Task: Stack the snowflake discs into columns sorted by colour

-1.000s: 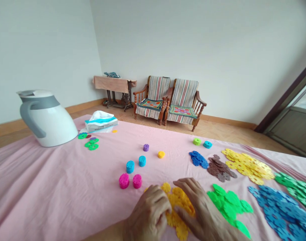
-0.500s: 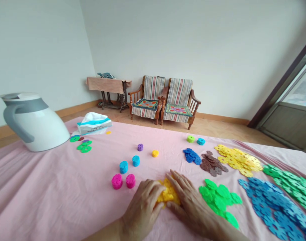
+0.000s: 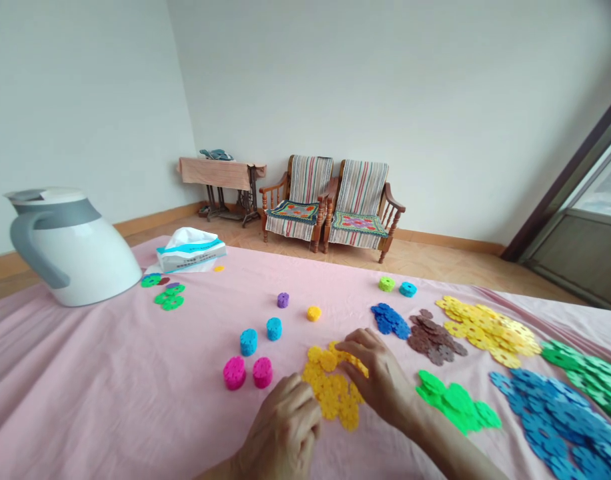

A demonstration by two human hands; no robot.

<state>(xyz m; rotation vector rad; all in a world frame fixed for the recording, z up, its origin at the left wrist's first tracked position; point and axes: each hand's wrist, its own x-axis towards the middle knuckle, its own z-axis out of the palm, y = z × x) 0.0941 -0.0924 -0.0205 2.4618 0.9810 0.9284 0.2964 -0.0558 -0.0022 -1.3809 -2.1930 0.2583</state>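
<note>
Yellow plastic snowflake discs (image 3: 330, 393) lie spread in a loose heap on the pink cloth between my hands. My right hand (image 3: 380, 377) reaches over the heap's far right side, thumb and fingers apart, with the fingertips touching discs. At the near left edge of the heap, my left hand (image 3: 285, 427) is closed with its fingers curled in; anything inside is hidden. Left of the heap stand two magenta disc stacks (image 3: 234, 373) and two light blue stacks (image 3: 248, 342). A short yellow stack (image 3: 313, 313) and a purple stack (image 3: 283, 300) stand farther back.
On the right lie piles of bright green (image 3: 458, 403), brown (image 3: 433, 337), dark blue (image 3: 389, 320), yellow (image 3: 485, 327) and blue discs (image 3: 560, 413). A white jug (image 3: 85, 253) and a tissue box (image 3: 193, 255) stand at left. Two chairs (image 3: 360, 200) are beyond the table.
My hands have moved apart from around the yellow heap, which now lies flatter and wider. My left hand has drawn nearer and curled; the right has lifted its palm.
</note>
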